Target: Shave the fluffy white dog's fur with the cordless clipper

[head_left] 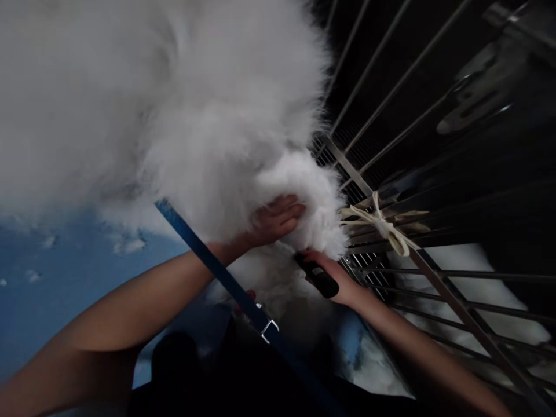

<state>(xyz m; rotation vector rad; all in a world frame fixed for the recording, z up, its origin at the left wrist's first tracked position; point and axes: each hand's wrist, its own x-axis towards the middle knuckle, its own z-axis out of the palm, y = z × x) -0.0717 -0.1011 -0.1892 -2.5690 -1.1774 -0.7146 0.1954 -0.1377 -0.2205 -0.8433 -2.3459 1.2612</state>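
A large animal with fluffy white fur (pixel 230 110), apparently a dog, fills the upper left and middle. My left hand (pixel 280 219) presses into a thick tuft of its fur, fingers together and bent over it. Just below and to the right, my right hand (pixel 334 277) is closed around a black-handled tool (pixel 324 282). The tool's far end points at the fur under my left hand and is too dark and blurred to make out. A blue strap (pixel 204 252) with a metal buckle crosses in front of my left forearm.
To the right stand metal cage bars (pixel 467 313), with a cream cord (pixel 384 226) tied in a bow on the frame. White material (pixel 460 278) shows behind the bars. Loose fur tufts (pixel 130 244) lie on the blue surface (pixel 82 272) at left.
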